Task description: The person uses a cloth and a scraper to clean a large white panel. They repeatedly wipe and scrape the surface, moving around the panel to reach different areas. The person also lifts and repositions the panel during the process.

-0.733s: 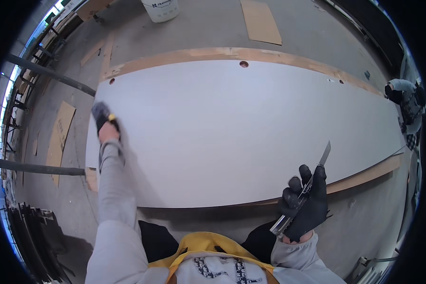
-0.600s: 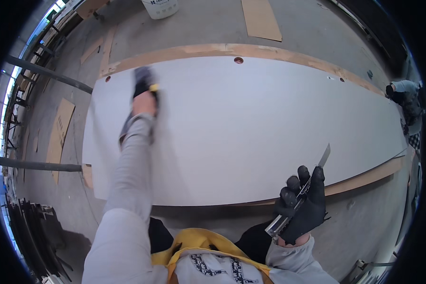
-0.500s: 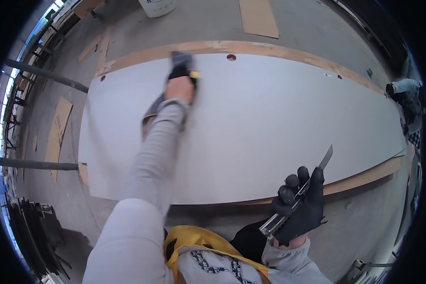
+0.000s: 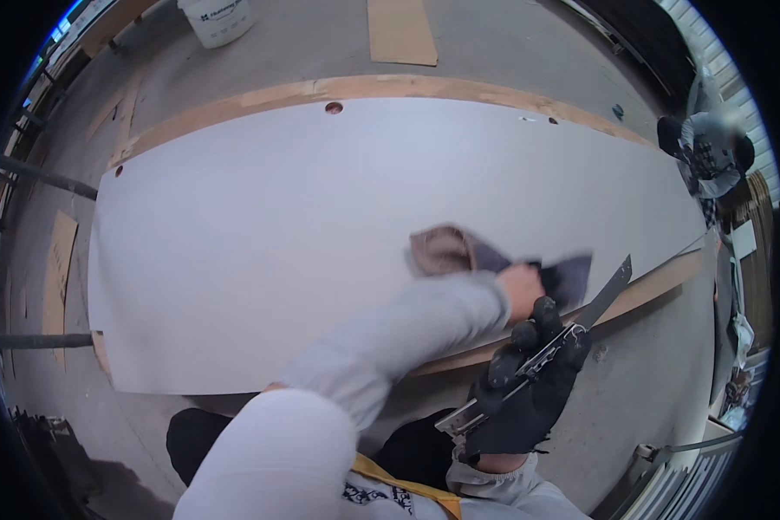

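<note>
A large white panel lies in front of me, with small round holes along its far edge. My left hand is stretched across to the panel's near right, its fingers blurred and closed on a grey-brown cloth that trails over the white surface. In a black glove, my right hand grips a utility knife just off the panel's near edge. The knife's long blade is out and points up to the right, close to the cloth's dark end.
Brown board shows beneath the panel's far edge. Past it stand a white bucket and a flat cardboard piece on the floor. At the far right another person crouches by the panel's end. Metal bars reach the panel's left side.
My left hand has swept the cloth from the panel's far left to its near right, beside my right hand. The view has shifted rightward. My right hand still holds the knife.
</note>
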Motion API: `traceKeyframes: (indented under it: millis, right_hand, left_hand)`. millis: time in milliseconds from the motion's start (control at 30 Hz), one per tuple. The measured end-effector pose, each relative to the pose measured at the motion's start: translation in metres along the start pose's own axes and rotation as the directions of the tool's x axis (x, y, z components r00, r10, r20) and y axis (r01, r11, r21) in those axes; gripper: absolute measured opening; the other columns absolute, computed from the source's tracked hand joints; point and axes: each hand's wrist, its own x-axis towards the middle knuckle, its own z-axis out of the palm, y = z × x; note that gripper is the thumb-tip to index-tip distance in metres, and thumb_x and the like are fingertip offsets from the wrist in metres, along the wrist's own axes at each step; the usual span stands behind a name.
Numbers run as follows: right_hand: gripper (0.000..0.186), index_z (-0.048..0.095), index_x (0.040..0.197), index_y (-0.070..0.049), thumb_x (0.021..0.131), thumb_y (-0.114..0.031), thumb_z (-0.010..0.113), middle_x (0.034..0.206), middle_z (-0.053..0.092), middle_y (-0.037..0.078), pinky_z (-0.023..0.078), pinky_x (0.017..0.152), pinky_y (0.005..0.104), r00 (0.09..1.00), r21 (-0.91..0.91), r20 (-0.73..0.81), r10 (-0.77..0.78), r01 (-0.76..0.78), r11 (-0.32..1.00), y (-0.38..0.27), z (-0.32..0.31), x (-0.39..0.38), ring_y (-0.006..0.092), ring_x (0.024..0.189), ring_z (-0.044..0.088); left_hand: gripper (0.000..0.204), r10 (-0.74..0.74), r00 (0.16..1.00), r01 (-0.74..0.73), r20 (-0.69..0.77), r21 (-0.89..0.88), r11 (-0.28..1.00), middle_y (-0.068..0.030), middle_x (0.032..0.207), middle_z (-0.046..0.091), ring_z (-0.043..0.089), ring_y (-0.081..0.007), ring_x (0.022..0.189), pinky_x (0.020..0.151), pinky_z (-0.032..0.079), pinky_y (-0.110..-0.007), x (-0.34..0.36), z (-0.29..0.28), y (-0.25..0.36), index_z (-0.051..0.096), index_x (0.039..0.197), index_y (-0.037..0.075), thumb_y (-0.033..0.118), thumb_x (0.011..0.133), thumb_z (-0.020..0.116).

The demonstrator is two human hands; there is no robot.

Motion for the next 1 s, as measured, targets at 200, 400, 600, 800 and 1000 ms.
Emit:
traceKeyframes:
  millis: [200, 400, 600, 800, 1000]
  right_hand:
    - [0.04, 0.053, 0.116, 0.005, 0.094, -0.028, 0.049, 0.087, 0.062, 0.009, 0.049, 0.064, 0.0275, 0.958, -0.432, 0.281, -0.056, 0.179, 0.884, -0.001, -0.024, 0.04, 0.014, 0.072, 0.059]
    - [0.025, 0.055, 0.108, 0.003, 0.087, -0.001, 0.044, 0.075, 0.06, 0.011, 0.048, 0.054, 0.0339, 0.925, -0.856, 0.374, 0.066, 0.317, 0.409, 0.02, -0.02, 0.22, 0.0189, 0.062, 0.058]
    - [0.027, 0.062, 0.099, 0.003, 0.085, -0.016, 0.049, 0.101, 0.061, 0.026, 0.046, 0.085, 0.0433, 0.917, -0.87, 0.384, -0.105, 0.321, -0.375, 0.02, -0.014, 0.386, 0.0406, 0.098, 0.058]
    - [0.029, 0.062, 0.105, 0.0, 0.084, -0.014, 0.049, 0.105, 0.06, 0.026, 0.046, 0.088, 0.0415, 0.92, -0.844, 0.375, -0.115, 0.288, -0.452, 0.048, 0.02, 0.385, 0.0394, 0.101, 0.057]
    - [0.027, 0.062, 0.1, 0.003, 0.082, -0.011, 0.047, 0.101, 0.061, 0.027, 0.046, 0.086, 0.0427, 0.896, -0.772, 0.444, -0.019, 0.371, -0.516, 0.077, 0.042, 0.338, 0.0408, 0.098, 0.058]
  left_hand:
    - [0.046, -0.079, 0.995, 0.073, -0.054, -0.105, 0.992, -0.0193, 0.131, 0.048, 0.057, -0.0323, 0.105, 0.093, 0.043, -0.044, -0.199, -0.026, -0.01, 0.053, 0.125, 0.013, 0.015, 0.078, 0.052]
    - [0.049, -0.444, 0.852, 0.487, -0.277, 0.104, 0.867, -0.024, 0.123, 0.051, 0.05, -0.0414, 0.111, 0.095, 0.041, -0.049, -0.378, -0.121, -0.017, 0.058, 0.116, 0.006, 0.008, 0.068, 0.064]
    - [0.044, -0.809, 0.414, 0.904, -0.417, 0.08, 0.421, -0.0234, 0.122, 0.049, 0.046, -0.0395, 0.114, 0.097, 0.036, -0.043, -0.593, -0.097, -0.006, 0.052, 0.12, 0.001, 0.008, 0.077, 0.048]
    - [0.039, -0.865, -0.095, 0.994, -0.493, -0.098, -0.053, -0.0216, 0.116, 0.051, 0.046, -0.0354, 0.109, 0.093, 0.035, -0.04, -0.8, 0.001, -0.013, 0.048, 0.118, -0.004, 0.018, 0.093, 0.029]
    - [0.038, -0.849, -0.056, 0.995, -0.525, -0.103, -0.002, -0.0229, 0.115, 0.052, 0.046, -0.0396, 0.106, 0.092, 0.037, -0.043, -0.743, -0.015, -0.006, 0.048, 0.12, -0.003, 0.014, 0.09, 0.033]
